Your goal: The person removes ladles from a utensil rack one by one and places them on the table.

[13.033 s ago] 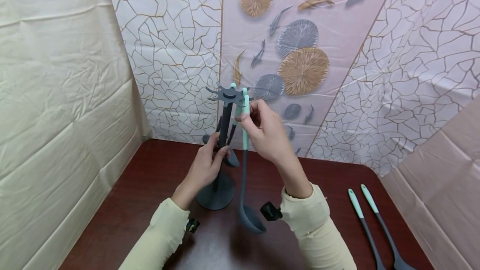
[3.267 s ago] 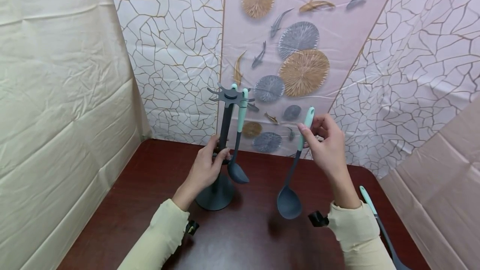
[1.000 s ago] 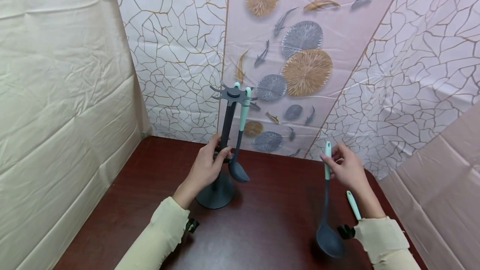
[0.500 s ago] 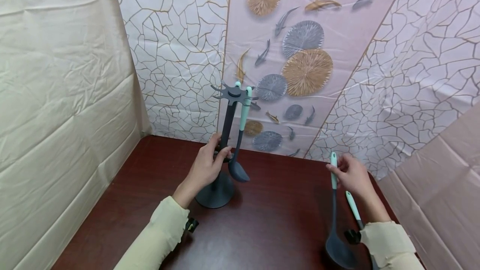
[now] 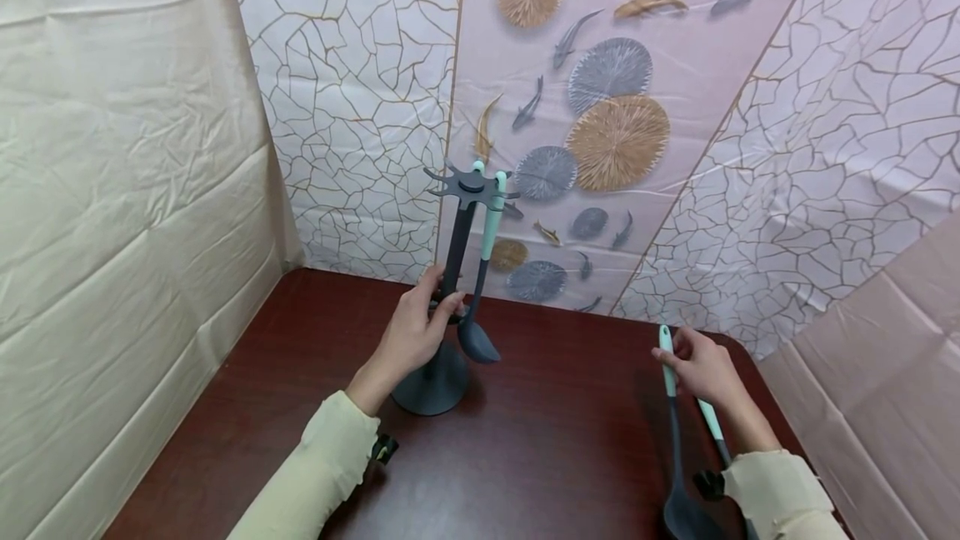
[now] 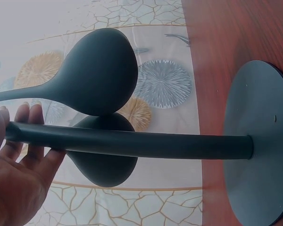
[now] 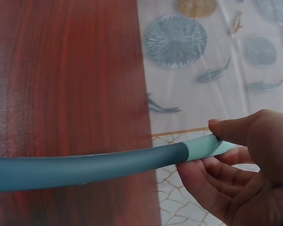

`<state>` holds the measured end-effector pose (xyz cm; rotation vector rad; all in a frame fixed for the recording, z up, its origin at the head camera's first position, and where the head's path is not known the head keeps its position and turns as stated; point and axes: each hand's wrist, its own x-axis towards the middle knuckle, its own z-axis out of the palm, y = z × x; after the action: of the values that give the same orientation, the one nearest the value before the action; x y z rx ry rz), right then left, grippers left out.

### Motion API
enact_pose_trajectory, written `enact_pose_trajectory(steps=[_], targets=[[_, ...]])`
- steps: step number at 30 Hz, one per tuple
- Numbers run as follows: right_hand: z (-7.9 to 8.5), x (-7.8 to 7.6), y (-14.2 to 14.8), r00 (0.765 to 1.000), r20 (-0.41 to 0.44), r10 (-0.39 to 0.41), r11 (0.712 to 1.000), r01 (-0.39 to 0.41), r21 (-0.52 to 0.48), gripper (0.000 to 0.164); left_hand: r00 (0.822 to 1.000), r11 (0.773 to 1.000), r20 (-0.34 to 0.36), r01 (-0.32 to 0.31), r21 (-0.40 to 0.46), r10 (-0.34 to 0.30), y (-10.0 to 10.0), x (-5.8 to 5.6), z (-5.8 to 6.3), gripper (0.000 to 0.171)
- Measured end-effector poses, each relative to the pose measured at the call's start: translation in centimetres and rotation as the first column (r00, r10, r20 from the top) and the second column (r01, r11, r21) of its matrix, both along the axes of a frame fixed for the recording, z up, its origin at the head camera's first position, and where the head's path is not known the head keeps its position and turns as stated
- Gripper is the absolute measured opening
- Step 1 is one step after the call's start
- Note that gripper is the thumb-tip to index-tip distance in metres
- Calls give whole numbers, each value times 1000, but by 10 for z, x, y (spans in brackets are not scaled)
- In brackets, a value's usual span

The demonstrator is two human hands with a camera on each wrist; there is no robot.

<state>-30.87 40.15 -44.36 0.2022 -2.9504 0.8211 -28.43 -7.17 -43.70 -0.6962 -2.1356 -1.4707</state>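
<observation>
My left hand [image 5: 412, 327] grips the dark post of an upright utensil stand [image 5: 457, 248], below its hooked top. A dark grey ladle [image 5: 477, 344] with a mint handle hangs from a hook on the right. Behind the post, the left wrist view shows a second dark rounded utensil head [image 6: 106, 174]. At the table's right side, my right hand [image 5: 701, 365] pinches the mint handle of another grey ladle [image 5: 677, 461] between thumb and fingers. This ladle is tilted, its handle raised and its bowl low over the table at the bottom of the head view.
Another mint-handled utensil [image 5: 710, 419] lies on the table just right of the held ladle, partly hidden by my right arm. The stand's round base [image 5: 431, 390] rests on the dark red table [image 5: 540, 440]. Patterned cloth [image 5: 360, 148] hangs behind the table.
Thirteen seconds ago my right hand held the ladle at the stand's hooks. Since then it has carried the ladle right and lowered it, still sinking over the last second. My left hand keeps its grip.
</observation>
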Motion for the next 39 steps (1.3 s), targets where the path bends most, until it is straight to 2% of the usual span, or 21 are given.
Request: enact_pose_trajectory(steps=[9,13,16,22,39], targets=[[-16,2,6,998,61,9,1000,-9,-10,30,1000,1000,10,-4,-3,4,0,-1,-1,25],[-23,1,8,996,84,-3,1000,2,19,32,1000,1000,13,-5,-2,5,0,-1,0,25],[-25,3,8,996,91,0,999,-4,47,32,1000,1000,10,-1,-1,1,0,-1,0,25],[-27,3,6,993,122,-4,1000,3,14,29,1000,1000,11,1,-1,-1,0,-1,0,25],[-39,-1,11,989,149,15,998,-23,51,30,1000,1000,-2,-2,-3,2,-1,-2,-1,22]])
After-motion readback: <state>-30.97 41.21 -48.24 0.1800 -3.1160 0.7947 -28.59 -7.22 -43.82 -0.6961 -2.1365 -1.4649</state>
